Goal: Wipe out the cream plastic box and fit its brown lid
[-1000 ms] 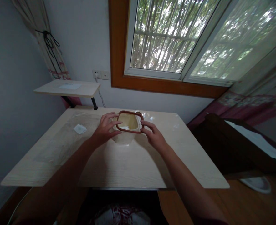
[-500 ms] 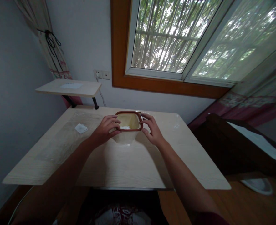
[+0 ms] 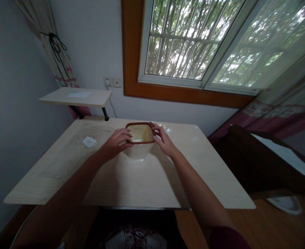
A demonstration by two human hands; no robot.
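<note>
A pale, boxy container (image 3: 139, 151) with a brown rim stands on the table in the middle of the view. Its inside is yellowish, and something small and white (image 3: 137, 140) shows at the bottom. My left hand (image 3: 117, 140) holds the left side of the rim, fingers over the edge and thumb along the front. At the opposite side, my right hand (image 3: 164, 140) is closed on the rim at the right corner. The container's lower left part is partly covered by my left hand.
A clear plastic sheet (image 3: 64, 155) lies on the left of the light wooden table (image 3: 147, 186), with a small white packet (image 3: 89, 141) on it. A raised shelf (image 3: 77, 97) stands at the back left. Beyond the table's right edge is dark furniture (image 3: 261, 155).
The container's rim has shifted slightly to the left. My right hand has moved a little left with it, while my left hand has barely moved. Both keep their hold.
</note>
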